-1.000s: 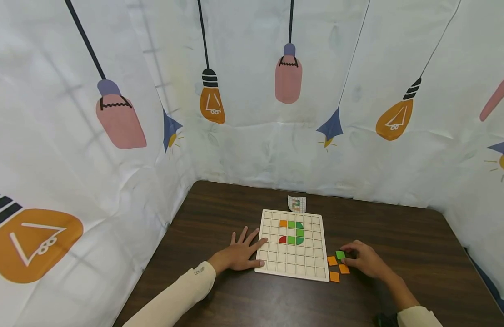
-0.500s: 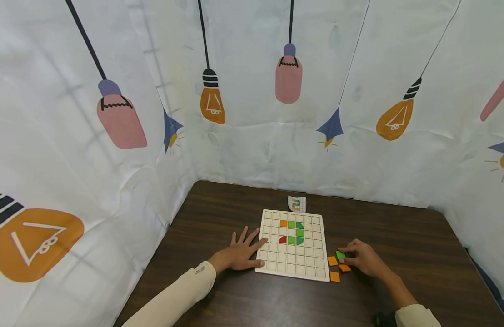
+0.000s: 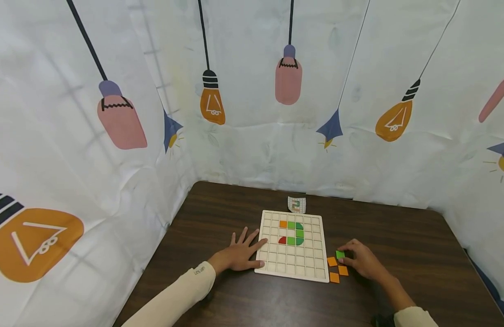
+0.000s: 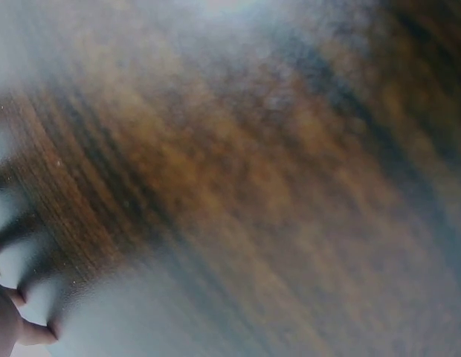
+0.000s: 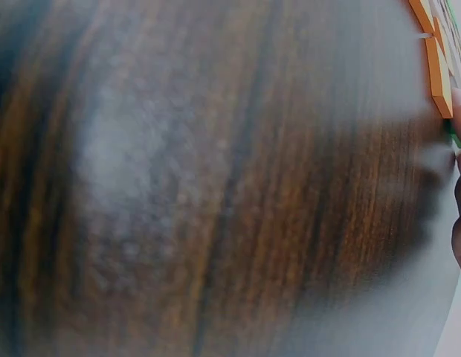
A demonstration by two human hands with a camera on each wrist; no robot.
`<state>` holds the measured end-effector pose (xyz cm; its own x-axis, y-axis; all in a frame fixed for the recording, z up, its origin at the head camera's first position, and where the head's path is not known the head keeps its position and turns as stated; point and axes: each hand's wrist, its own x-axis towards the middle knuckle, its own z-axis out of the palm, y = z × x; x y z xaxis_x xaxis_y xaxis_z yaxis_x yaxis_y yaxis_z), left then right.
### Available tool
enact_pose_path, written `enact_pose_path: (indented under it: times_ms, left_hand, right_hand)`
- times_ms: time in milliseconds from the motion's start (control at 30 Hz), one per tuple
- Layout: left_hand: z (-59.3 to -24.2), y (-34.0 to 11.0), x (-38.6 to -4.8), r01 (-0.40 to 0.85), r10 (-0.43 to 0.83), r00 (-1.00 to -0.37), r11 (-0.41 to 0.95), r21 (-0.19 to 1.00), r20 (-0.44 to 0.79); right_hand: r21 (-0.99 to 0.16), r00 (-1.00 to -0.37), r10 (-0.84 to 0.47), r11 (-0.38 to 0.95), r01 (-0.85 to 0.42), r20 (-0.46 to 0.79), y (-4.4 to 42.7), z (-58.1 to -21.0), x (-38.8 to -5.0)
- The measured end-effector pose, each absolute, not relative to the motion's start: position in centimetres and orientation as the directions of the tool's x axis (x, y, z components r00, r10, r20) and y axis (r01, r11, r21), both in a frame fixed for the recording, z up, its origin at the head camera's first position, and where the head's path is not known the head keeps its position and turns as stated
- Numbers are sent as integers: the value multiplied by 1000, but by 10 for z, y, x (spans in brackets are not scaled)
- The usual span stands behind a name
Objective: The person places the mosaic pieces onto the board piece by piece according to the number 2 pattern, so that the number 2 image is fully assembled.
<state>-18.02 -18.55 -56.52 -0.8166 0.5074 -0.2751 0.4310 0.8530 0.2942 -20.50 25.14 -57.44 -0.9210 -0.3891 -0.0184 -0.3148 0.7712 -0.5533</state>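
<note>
The dark wooden surface [image 3: 399,236] has rounded far corners, and its back edge runs along the printed cloth [image 3: 252,154]. Its right edge lies well apart from the right hand [image 3: 364,260], with bare wood between. The pale gridded board [image 3: 292,259] sits a little in from the back edge, its sides slightly askew to the surface.

The left hand [image 3: 240,254] lies palm down with fingers spread, index fingertip and thumb over the board's left edge. The right hand comes in from the lower right, its thumb and index finger pinching a green tile [image 3: 340,255] just off the board's right edge; whether that tile is lifted cannot be told.

Three orange tiles lie close by: one [image 3: 331,261] between the green tile and the board, one [image 3: 343,270] under the thumb side, one [image 3: 334,277] by the board's near right corner. Orange, green and red pieces [image 3: 291,240] form a bracket open to the left on the grid. A small patterned card [image 3: 296,205] lies just behind the board.
</note>
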Motion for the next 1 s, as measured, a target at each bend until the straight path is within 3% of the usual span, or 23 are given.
enact_pose_path:
  times_ms: [333, 1000]
  left_hand:
    - [-566, -185, -180, 428, 501, -821, 857, 285, -273]
    - [-564, -186, -179, 433, 511, -815, 850, 301, -272]
  right_hand:
    - [-565, -943, -332, 772, -290, 31, 248, -577, -205]
    - [-742, -961, -275, 635, -215, 44, 239, -570, -202]
